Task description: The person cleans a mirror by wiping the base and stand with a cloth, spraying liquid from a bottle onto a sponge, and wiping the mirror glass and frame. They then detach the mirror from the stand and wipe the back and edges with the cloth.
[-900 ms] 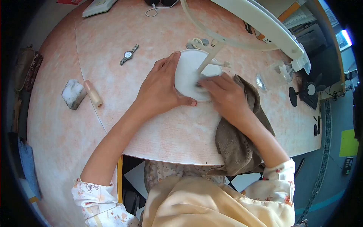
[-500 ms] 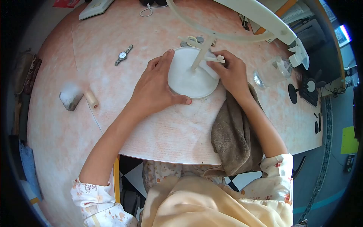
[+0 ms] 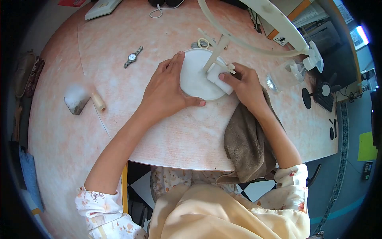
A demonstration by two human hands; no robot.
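A white stand with a round base point(image 3: 194, 79) rests on the table, its post point(image 3: 217, 51) rising to a large curved white frame point(image 3: 274, 22) seen at a slant. Around the left edge of the base, my left hand point(image 3: 163, 89) is spread, thumb at the near rim and fingers at the far side, gripping it. My right hand point(image 3: 247, 85) pinches a white sponge-like block point(image 3: 218, 76), pressed on the right part of the base beside the post. Some of my right fingers are hidden behind the block. Under my right forearm lies a brown cloth point(image 3: 246, 139), hanging over the table edge.
A wristwatch point(image 3: 132, 57) lies left of the stand. Farther left are a blurred grey-white lump point(image 3: 76, 101) and a small beige cylinder point(image 3: 98, 101). To the right, a clear spray bottle point(image 3: 284, 75) lies tilted near a small black fan point(image 3: 326, 91). Rings and coins point(image 3: 202, 43) sit behind the base.
My right hand has drawn the white block inward and toward me over the base, so more of the block shows. The stand's frame has shifted right in view. My left hand keeps its grip.
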